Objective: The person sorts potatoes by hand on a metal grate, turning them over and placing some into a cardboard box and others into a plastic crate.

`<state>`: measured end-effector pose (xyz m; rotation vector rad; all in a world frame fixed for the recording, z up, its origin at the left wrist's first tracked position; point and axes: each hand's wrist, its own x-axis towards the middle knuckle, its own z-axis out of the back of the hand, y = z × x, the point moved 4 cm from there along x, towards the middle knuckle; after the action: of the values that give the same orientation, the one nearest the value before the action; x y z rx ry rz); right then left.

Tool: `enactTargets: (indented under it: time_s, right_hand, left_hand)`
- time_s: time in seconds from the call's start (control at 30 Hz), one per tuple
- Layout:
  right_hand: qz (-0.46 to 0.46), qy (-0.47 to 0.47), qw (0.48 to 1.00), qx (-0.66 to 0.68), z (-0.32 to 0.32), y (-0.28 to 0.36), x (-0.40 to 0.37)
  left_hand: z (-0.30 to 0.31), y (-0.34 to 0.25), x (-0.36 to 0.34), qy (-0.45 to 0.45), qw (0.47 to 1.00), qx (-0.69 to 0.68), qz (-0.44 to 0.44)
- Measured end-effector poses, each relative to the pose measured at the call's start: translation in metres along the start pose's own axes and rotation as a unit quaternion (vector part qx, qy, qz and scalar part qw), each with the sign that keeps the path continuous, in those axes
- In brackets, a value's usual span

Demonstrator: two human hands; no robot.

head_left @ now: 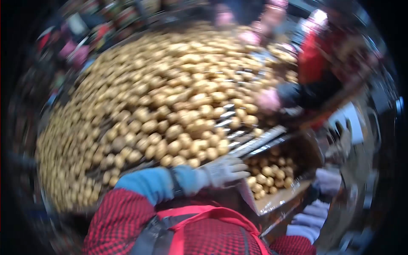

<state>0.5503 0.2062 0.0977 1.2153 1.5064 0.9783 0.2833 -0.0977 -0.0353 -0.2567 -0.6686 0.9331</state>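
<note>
My left hand (pixel 224 171), in a white glove, has its fingers stretched out at the left edge of a cardboard box (pixel 276 204). It looks empty; blur hides whether it touches the box. Several potatoes (pixel 272 174) lie inside the box. On the box's right side is my right hand (pixel 327 182), in a pale glove, close to the outer wall. Its fingers are too smeared to read. Ahead spreads a large heap of potatoes (pixel 174 106), with metal bars (pixel 259 142) between the heap and the box.
A co-worker in a red apron (pixel 314 59) stands at the right, with a pink-gloved hand (pixel 268 101) over the potatoes. More pink-gloved hands (pixel 250 37) show at the far side. A dark-fingered glove (pixel 340 138) is beyond the box. Other people blur at the far left.
</note>
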Motion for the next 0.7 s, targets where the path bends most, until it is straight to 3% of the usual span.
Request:
enactTargets:
  time_s: [0.07,0.13,0.2,0.27,0.33,0.37,0.4,0.47,0.5,0.53,0.6,0.63,0.67,0.7]
  right_hand:
    - [0.051,0.008,0.998,-0.027,-0.021,-0.059,0.014]
    - [0.082,0.230,0.969,-0.023,-0.106,-0.101,-0.056]
    - [0.081,0.286,0.955,0.016,-0.134,-0.156,-0.095]
    - [0.001,0.260,0.965,-0.027,-0.173,-0.170,-0.147]
    - [-0.008,0.288,0.958,-0.007,-0.189,-0.191,-0.171]
    - [0.007,0.274,0.961,-0.038,-0.194,-0.199,-0.180]
    - [0.018,0.295,0.953,-0.063,-0.197,-0.203,-0.186]
    - [0.027,0.285,0.956,-0.062,-0.196,-0.227,-0.192]
    - [0.118,0.297,0.942,-0.100,-0.194,-0.244,-0.189]
    - [0.127,0.277,0.947,-0.103,-0.199,-0.247,-0.202]
    - [0.168,0.246,0.933,-0.203,-0.221,-0.223,-0.241]
    - [0.189,0.264,0.912,-0.252,-0.212,-0.249,-0.233]
    - [0.205,0.270,0.890,-0.305,-0.201,-0.271,-0.218]
    - [0.294,0.238,0.855,-0.353,-0.207,-0.258,-0.224]
  left_hand:
    - [-0.007,0.007,-0.006,0.018,1.000,-0.005,0.001]
    - [-0.002,0.006,-0.006,0.044,0.999,-0.006,0.022]
    - [-0.007,0.010,-0.011,-0.007,1.000,-0.019,-0.012]
    - [0.012,0.002,-0.022,0.000,1.000,-0.020,-0.007]
    - [0.054,-0.011,-0.054,-0.060,0.995,0.002,0.078]
    - [0.073,-0.009,-0.076,-0.144,0.986,0.016,0.078]
    - [0.107,-0.015,-0.101,-0.167,0.976,0.074,0.114]
    - [0.170,-0.030,-0.161,-0.187,0.929,0.144,0.285]
    - [0.171,-0.026,-0.211,-0.224,0.871,0.249,0.359]
    - [0.197,-0.042,-0.234,-0.221,0.789,0.284,0.497]
    - [0.217,-0.043,-0.304,-0.163,0.724,0.323,0.588]
    - [0.218,-0.036,-0.332,-0.125,0.692,0.319,0.635]
    - [0.223,-0.029,-0.350,-0.115,0.710,0.284,0.634]
    - [0.223,-0.018,-0.365,-0.104,0.709,0.250,0.651]
